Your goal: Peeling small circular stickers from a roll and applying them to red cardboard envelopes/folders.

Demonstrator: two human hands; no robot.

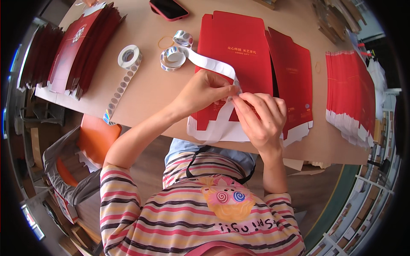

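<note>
A white sticker strip (pixel 210 64) runs from a loose roll of stickers (pixel 173 59) into my hands, and its tail hangs past them toward the table's near edge. My left hand (pixel 205 88) pinches the strip between thumb and forefinger. Close beside it, my right hand (pixel 262 117) is closed with its fingertips at the same strip; any single sticker between them is too small to make out. Beneath both hands lies a stack of flat red cartons (pixel 232 38) with white edges. A second pile of folded red cartons (pixel 290 68) touches it on the right.
Another sticker roll (pixel 129 56), partly unwound, lies left, and a small roll (pixel 183 38) stands near a rubber band (pixel 165 42). A phone (pixel 169 9) rests at the back. Red carton stacks fill the left (pixel 81 51) and right (pixel 350 94) sides. An orange chair (pixel 98 138) stands left.
</note>
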